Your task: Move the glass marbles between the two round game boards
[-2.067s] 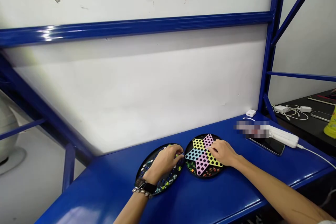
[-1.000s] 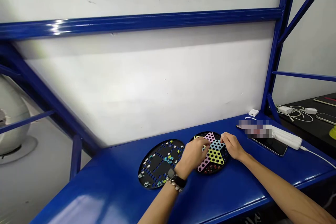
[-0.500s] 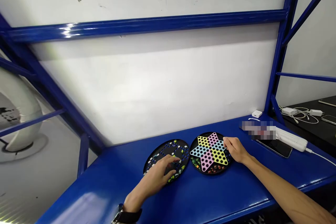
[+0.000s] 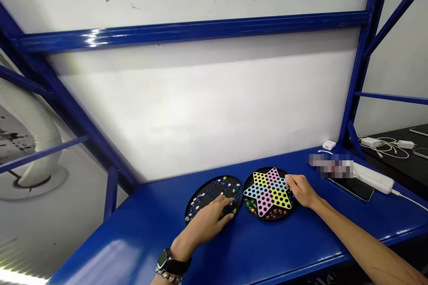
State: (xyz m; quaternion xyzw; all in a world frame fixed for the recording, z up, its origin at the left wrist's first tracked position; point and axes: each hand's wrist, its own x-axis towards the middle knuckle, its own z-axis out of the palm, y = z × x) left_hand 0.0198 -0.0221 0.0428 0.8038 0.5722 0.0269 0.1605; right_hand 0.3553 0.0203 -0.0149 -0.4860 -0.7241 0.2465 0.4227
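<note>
Two round black trays lie side by side on the blue bench (image 4: 140, 236). The left tray (image 4: 204, 190) is perforated and dotted with small coloured marbles. The right tray (image 4: 269, 216) carries a star-shaped board (image 4: 267, 190) in yellow, pink and pale blue, with marbles around its rim. My left hand (image 4: 209, 222) rests on the near edge of the left tray, its fingers curled down onto the marbles. My right hand (image 4: 301, 189) sits at the right rim of the star board, fingers bent against it. What either hand holds is too small to make out.
A phone (image 4: 351, 187), a white power strip (image 4: 372, 178) with its cable and a small white charger (image 4: 329, 144) lie at the bench's right end. A black table (image 4: 397, 160) with cables stands beyond. Blue frame bars (image 4: 200, 29) cross the white wall.
My left hand went from the left tray across to the star board, then came back to the left tray's near edge. My right hand stayed at the board's right side.
</note>
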